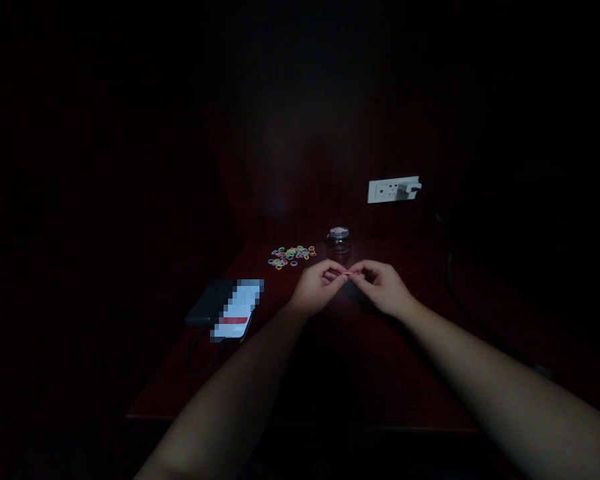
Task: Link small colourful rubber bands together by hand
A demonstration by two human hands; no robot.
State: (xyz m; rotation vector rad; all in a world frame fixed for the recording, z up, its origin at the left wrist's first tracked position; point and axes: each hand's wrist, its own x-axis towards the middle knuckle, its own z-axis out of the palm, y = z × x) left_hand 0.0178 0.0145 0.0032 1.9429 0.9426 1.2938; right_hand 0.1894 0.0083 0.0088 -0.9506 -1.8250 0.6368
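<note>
left hand [316, 289] + right hand [384, 288]: we're pinching one tiny pinkish strip [349, 273]
nearby: small multicoloured rings [291, 253], clear lidded jar [339, 245]

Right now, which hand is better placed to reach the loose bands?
Left, I'd judge: the left hand is nearer the colourful bands, which lie left of the jar. The right hand is farther across. Both pinch a small reddish item, so left would have to release first.
</note>
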